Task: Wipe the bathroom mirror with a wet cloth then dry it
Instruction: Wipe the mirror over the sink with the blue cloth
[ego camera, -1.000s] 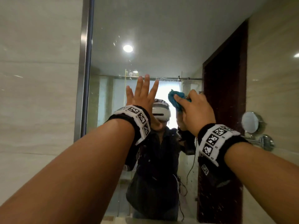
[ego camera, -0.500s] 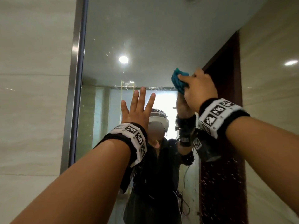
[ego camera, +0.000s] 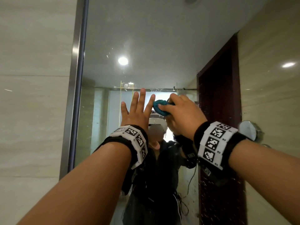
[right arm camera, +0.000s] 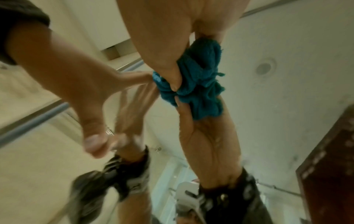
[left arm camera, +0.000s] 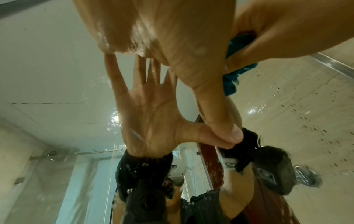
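- Head view: the left hand (ego camera: 136, 114) is raised flat against the bathroom mirror (ego camera: 146, 38), fingers straight and spread, holding nothing.
- Just to its right, the right hand (ego camera: 183, 117) has its fingers curled round a bunched teal cloth (ego camera: 160, 108) and presses it to the glass, close beside the left index finger.
- Left wrist view: the left palm's reflection (left arm camera: 149, 115) meets the fingertips on the glass; droplets sit on the mirror surface, and the cloth (left arm camera: 232, 81) shows at the right edge.
- Right wrist view: the right thumb (right arm camera: 172, 75) digs into the crumpled cloth (right arm camera: 199, 84), which touches its own reflection; this picture is somewhat blurred.
- Both wrists wear black bands with white coded markers (ego camera: 212, 142).
- A metal frame (ego camera: 76, 78) edges the mirror on the left, beside a pale tiled wall (ego camera: 32, 95); a small round mirror (ego camera: 247, 129) is mounted at the right.
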Action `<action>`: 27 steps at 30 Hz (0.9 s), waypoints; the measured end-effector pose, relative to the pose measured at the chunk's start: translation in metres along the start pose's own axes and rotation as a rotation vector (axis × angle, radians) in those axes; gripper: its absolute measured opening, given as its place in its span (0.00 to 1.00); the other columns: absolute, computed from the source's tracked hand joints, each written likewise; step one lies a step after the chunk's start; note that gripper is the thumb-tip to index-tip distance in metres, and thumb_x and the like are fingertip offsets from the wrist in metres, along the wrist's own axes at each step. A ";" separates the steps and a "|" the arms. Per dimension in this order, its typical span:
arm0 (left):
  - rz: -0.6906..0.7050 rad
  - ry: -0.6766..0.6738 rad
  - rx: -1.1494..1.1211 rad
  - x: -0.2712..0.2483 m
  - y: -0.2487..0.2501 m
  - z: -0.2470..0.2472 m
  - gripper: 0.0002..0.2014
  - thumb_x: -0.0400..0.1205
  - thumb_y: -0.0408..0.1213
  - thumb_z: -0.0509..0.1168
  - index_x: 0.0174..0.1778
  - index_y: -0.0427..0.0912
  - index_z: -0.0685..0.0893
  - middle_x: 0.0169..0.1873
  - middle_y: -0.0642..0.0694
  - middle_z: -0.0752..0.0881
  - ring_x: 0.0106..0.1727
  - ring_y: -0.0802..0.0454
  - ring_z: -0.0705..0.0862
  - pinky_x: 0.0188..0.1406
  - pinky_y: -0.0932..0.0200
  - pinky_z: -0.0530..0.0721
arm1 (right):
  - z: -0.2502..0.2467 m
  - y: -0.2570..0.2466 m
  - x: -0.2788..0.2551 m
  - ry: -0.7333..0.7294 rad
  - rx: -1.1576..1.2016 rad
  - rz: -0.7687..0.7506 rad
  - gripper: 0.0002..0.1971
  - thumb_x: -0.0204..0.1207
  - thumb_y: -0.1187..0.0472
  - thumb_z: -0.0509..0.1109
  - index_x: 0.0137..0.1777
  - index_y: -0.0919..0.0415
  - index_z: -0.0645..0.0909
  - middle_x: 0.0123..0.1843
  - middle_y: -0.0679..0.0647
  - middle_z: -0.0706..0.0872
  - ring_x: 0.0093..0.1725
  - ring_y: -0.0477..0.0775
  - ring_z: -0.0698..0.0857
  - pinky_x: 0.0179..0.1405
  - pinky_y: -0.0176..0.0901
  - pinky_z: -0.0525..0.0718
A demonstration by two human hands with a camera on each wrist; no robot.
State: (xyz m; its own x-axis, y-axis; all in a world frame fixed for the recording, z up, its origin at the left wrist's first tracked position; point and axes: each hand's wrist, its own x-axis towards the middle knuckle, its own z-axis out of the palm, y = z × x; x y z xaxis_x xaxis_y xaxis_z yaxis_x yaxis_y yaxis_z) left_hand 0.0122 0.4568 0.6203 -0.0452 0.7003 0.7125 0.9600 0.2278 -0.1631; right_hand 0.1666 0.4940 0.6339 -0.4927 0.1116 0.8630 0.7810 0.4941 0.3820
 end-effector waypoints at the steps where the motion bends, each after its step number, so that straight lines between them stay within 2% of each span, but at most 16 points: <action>1: 0.001 0.000 -0.006 0.000 0.000 0.000 0.80 0.48 0.73 0.75 0.71 0.51 0.15 0.73 0.43 0.16 0.77 0.42 0.22 0.77 0.31 0.37 | 0.000 0.005 0.003 0.031 0.002 0.018 0.22 0.67 0.66 0.76 0.62 0.51 0.83 0.49 0.54 0.78 0.48 0.60 0.77 0.40 0.47 0.77; 4: 0.001 0.001 -0.019 0.000 0.000 0.000 0.80 0.48 0.71 0.78 0.73 0.53 0.17 0.74 0.44 0.17 0.78 0.43 0.24 0.77 0.31 0.38 | 0.000 0.022 0.013 0.204 0.117 0.179 0.18 0.69 0.66 0.75 0.57 0.50 0.83 0.47 0.56 0.77 0.46 0.64 0.77 0.42 0.54 0.82; 6: 0.005 -0.001 -0.024 0.000 0.000 0.000 0.80 0.48 0.70 0.78 0.74 0.53 0.18 0.74 0.45 0.18 0.78 0.43 0.24 0.76 0.32 0.37 | 0.001 0.024 0.012 0.204 0.105 0.255 0.18 0.72 0.66 0.70 0.62 0.53 0.82 0.52 0.60 0.77 0.50 0.66 0.76 0.48 0.57 0.81; 9: -0.010 0.022 -0.022 0.002 -0.001 0.002 0.79 0.52 0.66 0.80 0.73 0.54 0.17 0.74 0.45 0.18 0.79 0.43 0.24 0.76 0.32 0.38 | 0.006 0.005 0.001 0.220 -0.009 0.297 0.24 0.70 0.63 0.70 0.68 0.57 0.79 0.56 0.60 0.79 0.53 0.64 0.76 0.51 0.52 0.78; 11: -0.012 0.029 -0.020 0.002 0.000 0.003 0.79 0.53 0.66 0.80 0.73 0.54 0.17 0.74 0.45 0.17 0.79 0.43 0.24 0.76 0.31 0.38 | 0.013 -0.009 -0.013 0.191 -0.033 0.234 0.26 0.67 0.61 0.72 0.68 0.59 0.79 0.57 0.58 0.80 0.52 0.62 0.77 0.51 0.51 0.80; 14: 0.000 0.008 -0.021 0.000 0.001 0.001 0.80 0.49 0.71 0.77 0.73 0.52 0.17 0.74 0.44 0.18 0.79 0.42 0.24 0.76 0.31 0.38 | 0.021 -0.008 -0.034 0.137 -0.070 0.048 0.31 0.62 0.60 0.79 0.68 0.57 0.80 0.55 0.57 0.82 0.49 0.61 0.79 0.44 0.50 0.83; 15: 0.004 0.001 -0.022 -0.001 0.001 0.000 0.80 0.49 0.71 0.76 0.73 0.52 0.17 0.74 0.44 0.18 0.78 0.42 0.24 0.77 0.31 0.38 | 0.021 -0.002 -0.034 0.111 -0.082 -0.006 0.31 0.62 0.61 0.80 0.68 0.56 0.79 0.55 0.57 0.81 0.48 0.60 0.79 0.41 0.49 0.83; 17: 0.006 -0.005 -0.035 0.000 0.001 0.000 0.80 0.49 0.71 0.77 0.73 0.52 0.17 0.74 0.44 0.17 0.78 0.42 0.24 0.77 0.31 0.38 | 0.016 0.013 -0.026 0.063 -0.095 -0.020 0.29 0.65 0.60 0.79 0.68 0.52 0.79 0.54 0.56 0.81 0.47 0.60 0.78 0.38 0.48 0.82; 20: 0.011 -0.007 -0.048 -0.001 -0.001 0.000 0.80 0.48 0.71 0.77 0.74 0.53 0.18 0.74 0.45 0.18 0.78 0.42 0.23 0.77 0.31 0.38 | -0.008 0.038 -0.005 0.138 0.019 0.180 0.23 0.71 0.62 0.72 0.68 0.51 0.79 0.53 0.59 0.78 0.50 0.66 0.76 0.45 0.52 0.80; 22: 0.016 -0.004 -0.047 -0.001 -0.001 0.000 0.80 0.48 0.71 0.77 0.75 0.53 0.19 0.75 0.45 0.19 0.78 0.42 0.24 0.76 0.31 0.37 | -0.021 0.052 -0.001 0.143 0.073 0.314 0.21 0.77 0.61 0.65 0.71 0.52 0.77 0.58 0.61 0.75 0.54 0.66 0.73 0.54 0.52 0.77; 24: 0.021 0.003 -0.048 -0.001 -0.001 -0.001 0.80 0.48 0.72 0.76 0.75 0.53 0.20 0.75 0.45 0.19 0.78 0.42 0.24 0.77 0.30 0.38 | -0.023 0.053 -0.005 0.152 0.053 0.390 0.22 0.79 0.62 0.62 0.73 0.52 0.74 0.62 0.60 0.73 0.58 0.65 0.71 0.60 0.52 0.74; 27: 0.018 -0.001 -0.049 -0.001 -0.002 -0.001 0.80 0.47 0.72 0.76 0.75 0.52 0.19 0.75 0.44 0.19 0.78 0.42 0.24 0.77 0.29 0.40 | -0.009 0.029 -0.017 0.157 0.081 0.350 0.23 0.76 0.63 0.65 0.72 0.52 0.76 0.60 0.60 0.75 0.55 0.65 0.71 0.55 0.55 0.78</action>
State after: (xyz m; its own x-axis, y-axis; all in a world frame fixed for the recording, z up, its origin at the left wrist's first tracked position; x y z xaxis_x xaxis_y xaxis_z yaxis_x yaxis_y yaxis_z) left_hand 0.0111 0.4551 0.6207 -0.0277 0.7045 0.7092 0.9730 0.1816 -0.1424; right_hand 0.2012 0.4984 0.6338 -0.1321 0.1557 0.9789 0.8558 0.5163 0.0334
